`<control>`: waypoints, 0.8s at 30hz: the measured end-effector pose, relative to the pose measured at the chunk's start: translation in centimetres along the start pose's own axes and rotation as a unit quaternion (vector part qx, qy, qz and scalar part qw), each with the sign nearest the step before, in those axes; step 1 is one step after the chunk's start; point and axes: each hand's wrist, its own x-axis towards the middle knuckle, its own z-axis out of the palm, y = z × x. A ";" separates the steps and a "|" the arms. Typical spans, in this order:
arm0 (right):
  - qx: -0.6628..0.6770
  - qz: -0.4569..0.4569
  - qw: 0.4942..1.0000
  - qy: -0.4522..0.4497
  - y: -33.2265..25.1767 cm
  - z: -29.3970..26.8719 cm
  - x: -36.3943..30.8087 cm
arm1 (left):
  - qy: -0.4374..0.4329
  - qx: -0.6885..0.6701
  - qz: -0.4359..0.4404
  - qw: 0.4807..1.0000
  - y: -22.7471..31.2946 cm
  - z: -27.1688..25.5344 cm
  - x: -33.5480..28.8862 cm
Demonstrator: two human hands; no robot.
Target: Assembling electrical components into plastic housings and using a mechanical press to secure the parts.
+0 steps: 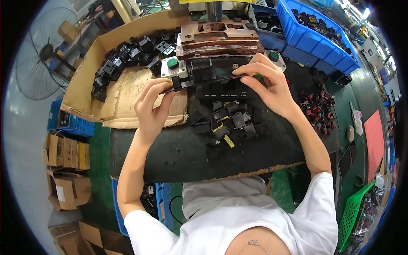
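Fingers [158,86] of the left hand [151,107] pinch one end of a long black part [212,80], and those of the right hand [268,85] clamp near its other end, probably so that it stays steady before the brown block [219,40]. It is over the table [170,157], between two green buttons [172,63]. Loose black pieces [239,120] lie just nearer the body, likely for easy reach; the cardboard tray [127,106] at left seemingly keeps other parts [109,68] gathered.

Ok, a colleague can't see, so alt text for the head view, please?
A left hand and right hand hold a long black part before a brown block between two green buttons. Small black pieces lie on the dark table.
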 end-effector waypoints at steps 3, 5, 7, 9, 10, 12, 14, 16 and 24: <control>0.021 0.017 1.000 0.004 -0.1 0.0 -0.1 | -0.004 -0.001 -0.010 1.000 0.0 0.0 -0.1; -0.016 -0.004 1.000 -0.019 0.0 -0.3 0.0 | -0.003 -0.006 -0.012 1.000 -0.1 0.0 0.0; 0.028 0.039 0.999 -0.001 -0.1 -0.2 -0.1 | -0.048 -0.076 -0.120 0.989 0.3 -0.4 0.1; 0.072 0.082 0.994 0.018 -0.2 -0.1 -0.3 | -0.076 -0.263 -0.342 0.899 2.0 -0.2 0.6; 0.142 0.187 0.972 0.012 -0.3 -0.2 -0.4 | -0.077 -0.264 -0.341 0.899 1.8 -0.3 0.6; 0.257 0.357 0.898 0.007 -0.6 -0.1 -0.4 | -0.122 -0.490 -0.433 0.747 1.3 -0.8 0.7; 0.383 0.479 0.790 0.021 -0.5 -0.1 -0.1 | -0.121 -0.476 -0.452 0.745 1.8 -0.8 0.8; 0.409 0.479 0.777 0.024 0.1 0.3 -0.3 | -0.102 -0.514 -0.485 0.700 2.1 -0.9 0.9; 0.457 0.506 0.731 0.037 0.0 0.5 -0.3 | -0.067 -0.499 -0.502 0.703 1.8 -0.9 0.6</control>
